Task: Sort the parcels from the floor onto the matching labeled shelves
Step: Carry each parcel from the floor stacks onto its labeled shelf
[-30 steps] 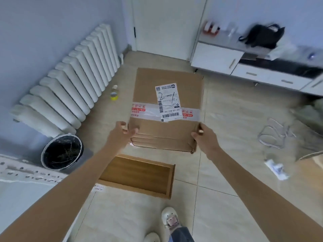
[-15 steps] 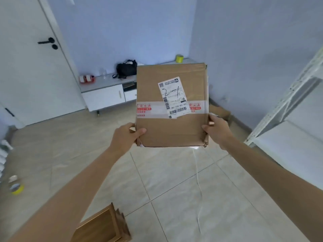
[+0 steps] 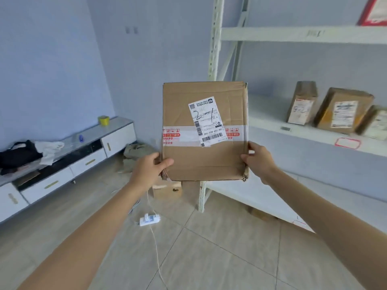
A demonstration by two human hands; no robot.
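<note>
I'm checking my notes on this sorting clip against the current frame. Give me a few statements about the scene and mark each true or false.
1. Both hands hold the cardboard box off the floor. True: left hand, right hand.
2. Its label bears a handwritten "2-1". True.
3. The middle shelf is bare. False: parcels stand on it.
4. The yellow tape roll lies on the floor. False: it sits on the low cabinet.
5. A power strip lies on the floor. True.
</note>
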